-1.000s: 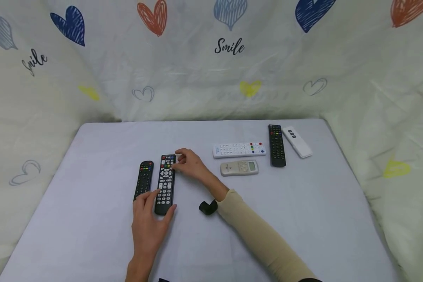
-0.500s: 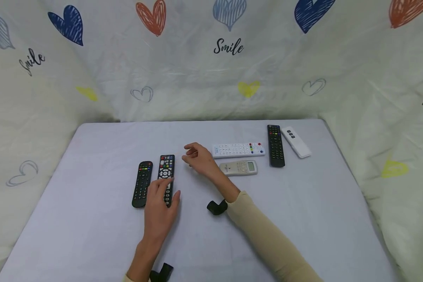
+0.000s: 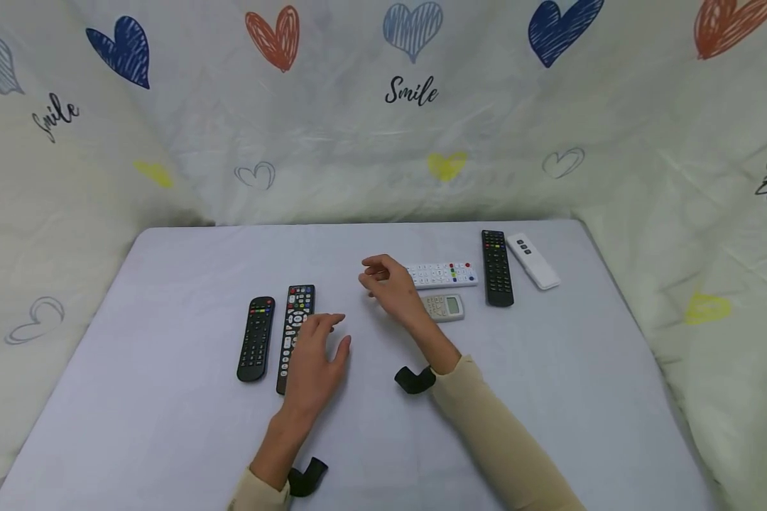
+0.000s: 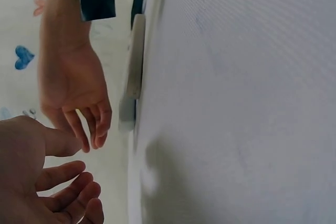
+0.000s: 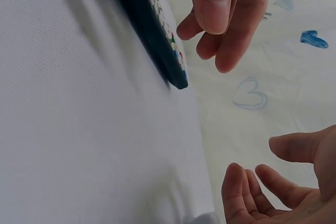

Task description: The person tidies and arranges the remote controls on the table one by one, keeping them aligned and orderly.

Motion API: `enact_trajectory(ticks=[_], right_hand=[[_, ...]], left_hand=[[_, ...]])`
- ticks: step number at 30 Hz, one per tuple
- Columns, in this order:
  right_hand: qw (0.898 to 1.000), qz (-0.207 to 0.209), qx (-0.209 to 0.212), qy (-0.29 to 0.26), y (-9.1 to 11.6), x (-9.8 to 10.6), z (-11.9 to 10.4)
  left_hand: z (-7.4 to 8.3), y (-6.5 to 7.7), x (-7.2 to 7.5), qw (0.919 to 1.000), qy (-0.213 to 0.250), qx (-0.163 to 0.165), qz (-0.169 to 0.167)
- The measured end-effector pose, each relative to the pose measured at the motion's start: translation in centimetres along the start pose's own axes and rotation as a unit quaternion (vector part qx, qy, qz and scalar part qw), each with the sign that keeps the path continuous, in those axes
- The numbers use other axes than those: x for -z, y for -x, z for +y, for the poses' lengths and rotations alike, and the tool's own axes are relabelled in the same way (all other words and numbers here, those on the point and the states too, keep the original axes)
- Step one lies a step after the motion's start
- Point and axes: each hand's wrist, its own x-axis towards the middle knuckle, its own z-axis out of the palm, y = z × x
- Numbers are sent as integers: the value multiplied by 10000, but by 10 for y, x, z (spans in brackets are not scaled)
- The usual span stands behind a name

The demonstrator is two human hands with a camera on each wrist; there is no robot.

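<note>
My left hand [image 3: 316,365] hovers over the lower right part of a long black remote control [image 3: 290,330], hiding some of its buttons. Whether a finger touches it, I cannot tell; in the right wrist view that remote control [image 5: 152,35] lies close to the left fingers. Left of it lies a second black remote control [image 3: 256,339]. My right hand [image 3: 393,287] is raised, fingers loosely bent with nothing in them. It covers the left ends of a white remote control [image 3: 444,275] and a beige remote control with a small screen [image 3: 447,308].
At the back right a black remote control [image 3: 498,270] stands beside a white one with few buttons [image 3: 534,262]. A white cloth covers the table [image 3: 166,397]. Behind it hangs a sheet printed with hearts [image 3: 332,142]. Dark camera mounts [image 3: 308,477] stick out from both wrists.
Both hands have moved right, away from the left pair of remote controls. The left hand has come off the leftmost one, which now shows whole. The right hand has left the long black remote control's top.
</note>
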Motion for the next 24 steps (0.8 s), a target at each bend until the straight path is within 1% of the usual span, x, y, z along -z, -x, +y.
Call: enact_trajectory(ticks=[4, 7, 13, 18, 24], right_hand=[[9999, 127, -41, -22, 3, 10, 2], [9997, 234, -91, -9, 4, 16, 4], [9987, 478, -160, 85, 7, 28, 7], [9972, 694, -147, 247, 14, 38, 8], [9953, 824, -336, 394, 18, 47, 12]], left_hand=[[3, -4, -6, 10000, 23, -67, -46], [3, -7, -10, 9999, 25, -43, -134], [5, -13, -14, 9994, 32, 110, -319], [6, -17, -18, 9990, 74, 139, -422], [6, -20, -22, 9974, 150, 329, -622]])
